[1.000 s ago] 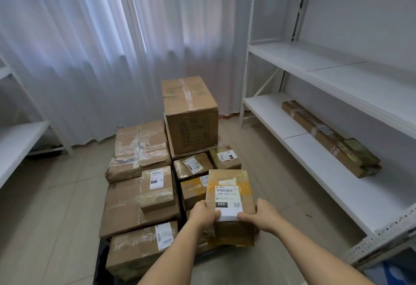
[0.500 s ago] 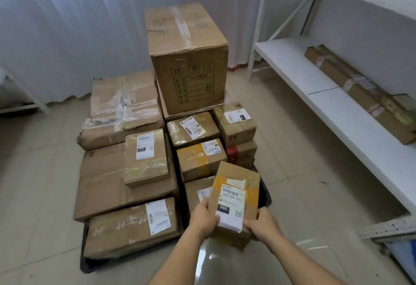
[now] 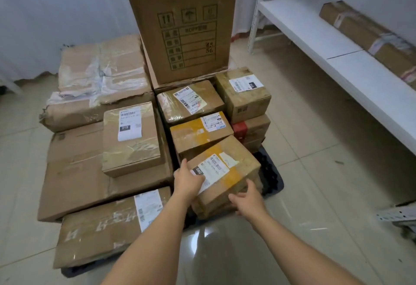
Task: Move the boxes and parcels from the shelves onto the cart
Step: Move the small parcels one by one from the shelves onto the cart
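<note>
Nearest the camera, both hands were on the parcel [image 3: 225,172] with the "060" label, which sat tilted at the near right corner of the cart [image 3: 271,179], on top of other boxes. The left hand [image 3: 188,180] lay on its near left top edge, thumb over the label, fingers out of sight. The right hand [image 3: 246,197] touched its near side with fingers spread and relaxed. Left of them lay a long flat box [image 3: 101,224] along the near edge. Farther back, small labelled boxes [image 3: 191,101] filled the middle, and a large carton [image 3: 180,25] stood at the far edge. On the shelf [image 3: 337,43] at the right, a long parcel [image 3: 371,37] lay.
</note>
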